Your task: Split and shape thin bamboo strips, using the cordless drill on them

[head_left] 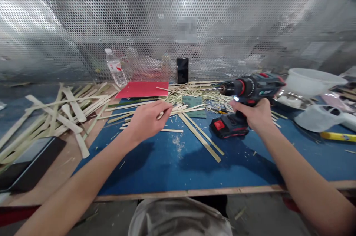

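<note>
My right hand (258, 113) is wrapped round the grip of a black and red cordless drill (250, 87). The drill is raised above the mat, its chuck and thin bit pointing left and its small light lit. My left hand (151, 117) is closed in a pinch on what looks like a thin bamboo strip (178, 110), mostly hidden by the fingers. Pale bamboo strips (198, 135) lie around and beyond that hand. Past them, a green sheet (193, 104) lies partly under thin bamboo slivers (186, 91).
A blue mat (167, 169) covers much of the table. Bamboo pieces (66, 117) pile up at left, near a black box (30, 161). A red sheet (141, 89), bottle (115, 69) and phone (183, 69) are behind; white bowl (313, 78), plastic jug (318, 117) and yellow tool (338, 136) at right.
</note>
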Demonstrator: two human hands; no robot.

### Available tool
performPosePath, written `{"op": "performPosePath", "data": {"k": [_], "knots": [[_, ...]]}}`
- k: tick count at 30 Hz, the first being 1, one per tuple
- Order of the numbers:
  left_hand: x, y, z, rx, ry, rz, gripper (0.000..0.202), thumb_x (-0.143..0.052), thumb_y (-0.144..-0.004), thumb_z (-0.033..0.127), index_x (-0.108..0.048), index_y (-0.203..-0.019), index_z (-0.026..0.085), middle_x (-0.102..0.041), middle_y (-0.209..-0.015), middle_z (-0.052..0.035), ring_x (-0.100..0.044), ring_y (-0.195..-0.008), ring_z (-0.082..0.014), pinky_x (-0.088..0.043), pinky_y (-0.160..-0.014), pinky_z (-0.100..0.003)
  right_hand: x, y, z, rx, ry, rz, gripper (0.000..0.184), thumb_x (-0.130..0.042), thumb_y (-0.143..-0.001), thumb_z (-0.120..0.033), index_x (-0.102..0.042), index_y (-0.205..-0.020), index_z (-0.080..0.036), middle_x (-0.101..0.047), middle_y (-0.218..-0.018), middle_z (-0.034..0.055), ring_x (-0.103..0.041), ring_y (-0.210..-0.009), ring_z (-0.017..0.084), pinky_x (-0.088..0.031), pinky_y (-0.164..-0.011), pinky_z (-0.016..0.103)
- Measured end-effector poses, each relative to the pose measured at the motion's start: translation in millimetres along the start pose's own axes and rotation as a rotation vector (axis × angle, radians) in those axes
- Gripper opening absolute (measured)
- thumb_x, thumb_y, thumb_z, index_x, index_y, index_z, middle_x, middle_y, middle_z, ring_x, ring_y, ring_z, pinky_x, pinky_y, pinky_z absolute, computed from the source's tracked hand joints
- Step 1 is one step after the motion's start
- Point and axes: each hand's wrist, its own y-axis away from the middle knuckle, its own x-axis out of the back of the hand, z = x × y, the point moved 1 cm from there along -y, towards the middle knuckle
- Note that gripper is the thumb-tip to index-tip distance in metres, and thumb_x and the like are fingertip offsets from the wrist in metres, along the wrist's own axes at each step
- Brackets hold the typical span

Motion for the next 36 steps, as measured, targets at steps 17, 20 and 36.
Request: {"op": "performPosePath", "data": {"k": [17,20,36], "knots": [[-34.5,5.4,-90.4,0.095,-0.156,-0.223,0.035,-0.045,-0.103,0.037,-0.075,-0.112,0.022,-0.074,-0.113,-0.0068,-0.069,-0.101,-0.0243,-0.052,-0.084,-0.033,-10.1,120.5,-92.7,0.589,0.92,-0.281,0.028,-0.057,-0.099,-0.048,-0.067,-0.106,-0.023,-0.07,-0.101,0.002,-0.065,-0.078,0.014,-0.042,-0.067,0.028],[-39.0,7.6,-88.4,0.082,-0.134,-0.283,0.038,-0.042,-0.105,0.039,-0.075,-0.116,0.022,-0.074,-0.118,-0.0059,-0.069,-0.107,-0.0245,-0.053,-0.087,-0.033,-61.7,107.6,-104.6,0.691,0.939,-0.669,0.016,-0.058,-0.098,-0.033,-0.068,-0.1,-0.02,-0.069,-0.1,0.0037,-0.065,-0.083,0.016,-0.037,-0.064,0.029],[-31.6,6.7,-113.5,0.107,-0.085,-0.295,0.032,-0.055,-0.098,0.04,-0.079,-0.111,0.023,-0.077,-0.116,-0.0073,-0.071,-0.104,-0.0252,-0.052,-0.09,-0.036,-130.7,75.6,-40.9,0.724,0.482,-0.598,0.017,-0.052,-0.1,-0.024,-0.066,-0.096,-0.016,-0.067,-0.104,0.0068,-0.06,-0.1,0.016,-0.048,-0.086,0.028]]}}
